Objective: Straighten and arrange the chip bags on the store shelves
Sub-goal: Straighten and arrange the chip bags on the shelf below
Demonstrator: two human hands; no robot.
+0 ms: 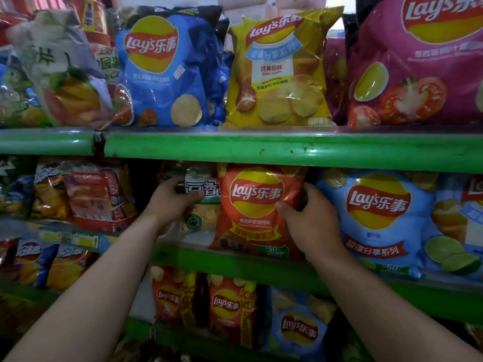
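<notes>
Through the head camera I see the left hand [173, 201] curled round a pale bag [202, 218] on the middle shelf [235, 262]; the right hand [312, 222] grips the right edge of the orange bag [251, 212] just beside it; I judge these two are being squared up; next, both need setting upright, fronts level with the blue bag [379, 218].

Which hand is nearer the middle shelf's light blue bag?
Right. The right hand grips the orange bag beside the light blue bag; left hand holds a white bag farther left.
</notes>
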